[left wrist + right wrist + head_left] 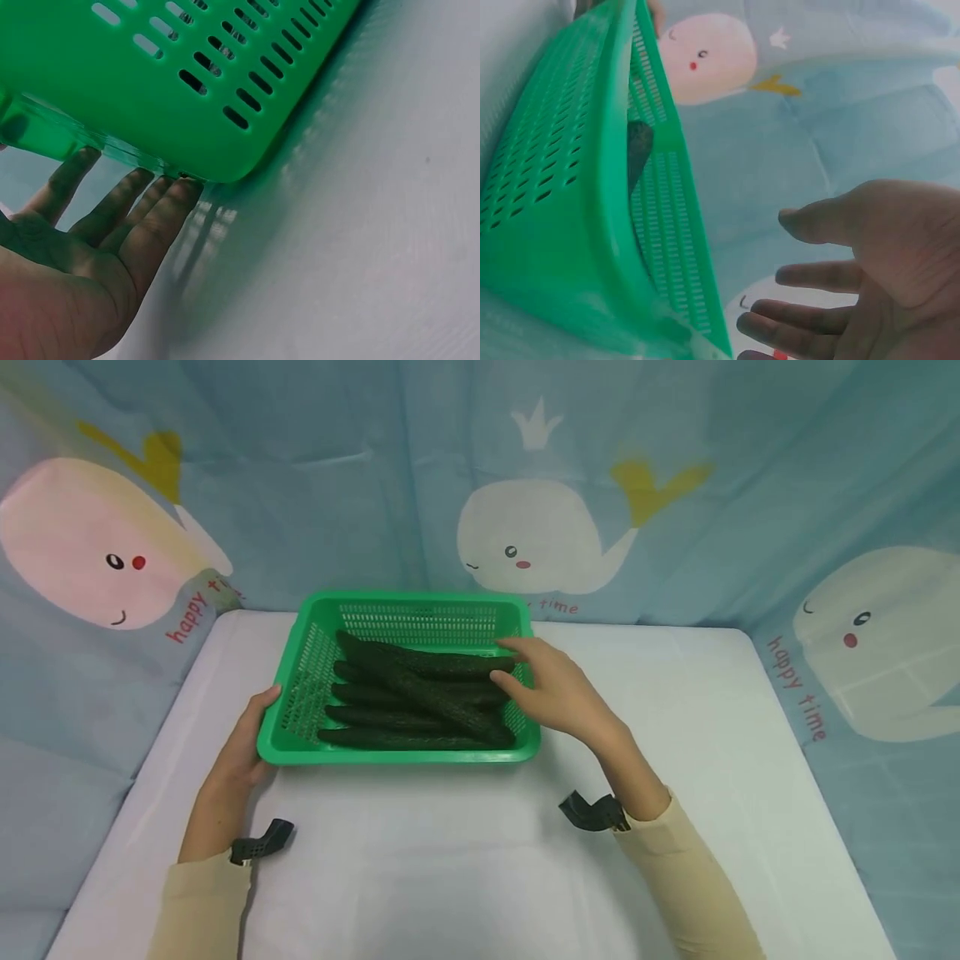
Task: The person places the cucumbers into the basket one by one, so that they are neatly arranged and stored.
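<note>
A green plastic basket (397, 758) with slotted walls stands on the white table. Several dark green cucumbers (390, 718) lie lengthwise in it, and one cucumber (416, 687) crosses diagonally on top. At the basket's left side is my left hand (243, 743); in the left wrist view its nearly straight fingers (161, 217) touch the outer wall with their tips. My right hand (558, 689) hovers over the right rim, thumb and fingers spread apart, holding nothing. The right wrist view shows that hand (862, 292) apart from the basket, with one cucumber end (639, 146) visible inside.
A white cloth (420, 860) covers the table. Behind and at both sides hangs a blue curtain (322, 510) printed with whales, close to the basket's back edge. A small black device (592, 812) is worn on each wrist.
</note>
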Action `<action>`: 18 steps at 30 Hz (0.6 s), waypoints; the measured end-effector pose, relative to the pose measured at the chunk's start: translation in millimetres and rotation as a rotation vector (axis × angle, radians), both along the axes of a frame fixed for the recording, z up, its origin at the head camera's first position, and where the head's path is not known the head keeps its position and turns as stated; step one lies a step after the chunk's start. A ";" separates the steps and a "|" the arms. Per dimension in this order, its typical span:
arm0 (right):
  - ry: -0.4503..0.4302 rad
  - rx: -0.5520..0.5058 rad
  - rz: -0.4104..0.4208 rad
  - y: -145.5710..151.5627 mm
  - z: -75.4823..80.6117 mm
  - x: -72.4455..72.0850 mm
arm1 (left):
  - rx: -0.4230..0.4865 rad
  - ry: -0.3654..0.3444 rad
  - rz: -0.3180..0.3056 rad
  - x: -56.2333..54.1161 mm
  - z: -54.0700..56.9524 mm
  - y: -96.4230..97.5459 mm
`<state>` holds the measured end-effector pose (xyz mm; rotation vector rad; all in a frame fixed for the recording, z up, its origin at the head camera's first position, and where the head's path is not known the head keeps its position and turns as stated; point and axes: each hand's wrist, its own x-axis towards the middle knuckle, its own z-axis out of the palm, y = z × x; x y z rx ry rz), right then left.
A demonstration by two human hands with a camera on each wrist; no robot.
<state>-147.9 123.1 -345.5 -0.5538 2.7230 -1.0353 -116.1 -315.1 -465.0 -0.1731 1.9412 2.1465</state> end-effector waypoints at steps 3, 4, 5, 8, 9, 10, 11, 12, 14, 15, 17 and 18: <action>0.012 -0.022 -0.024 5.1 -7.1 2.4 | -0.031 0.004 -0.002 1.2 -0.5 -1.7; 0.021 -0.030 -0.027 6.8 -9.7 2.5 | -0.037 0.005 0.002 1.8 -1.3 -2.3; 0.029 -0.040 -0.029 8.2 -11.8 2.5 | -0.043 0.006 0.005 2.5 -1.5 -2.8; 0.051 -0.070 -0.034 11.5 -17.0 2.2 | -0.062 0.015 0.016 4.1 -1.7 -5.1; 0.060 -0.088 -0.038 12.8 -18.4 2.0 | -0.063 0.018 0.016 4.0 -1.5 -5.8; 0.070 -0.106 -0.046 14.7 -19.8 1.9 | -0.069 0.024 0.014 3.6 -1.0 -6.4; 0.079 -0.129 -0.055 17.0 -21.2 2.0 | -0.075 0.025 0.012 2.9 0.0 -6.6; 0.088 -0.151 -0.066 20.0 -23.1 2.0 | -0.079 0.027 0.009 2.1 0.4 -6.8; 0.101 -0.187 -0.088 26.9 -27.2 2.4 | -0.079 0.023 0.006 0.1 1.1 -6.5; 0.106 -0.197 -0.101 30.4 -29.3 2.8 | -0.077 0.020 0.002 -0.3 1.5 -6.2; 0.107 -0.209 -0.127 37.1 -33.4 4.1 | -0.076 0.015 0.000 0.0 1.6 -5.5; 0.104 -0.208 -0.140 40.1 -35.2 4.9 | -0.077 0.013 0.000 0.3 1.5 -5.2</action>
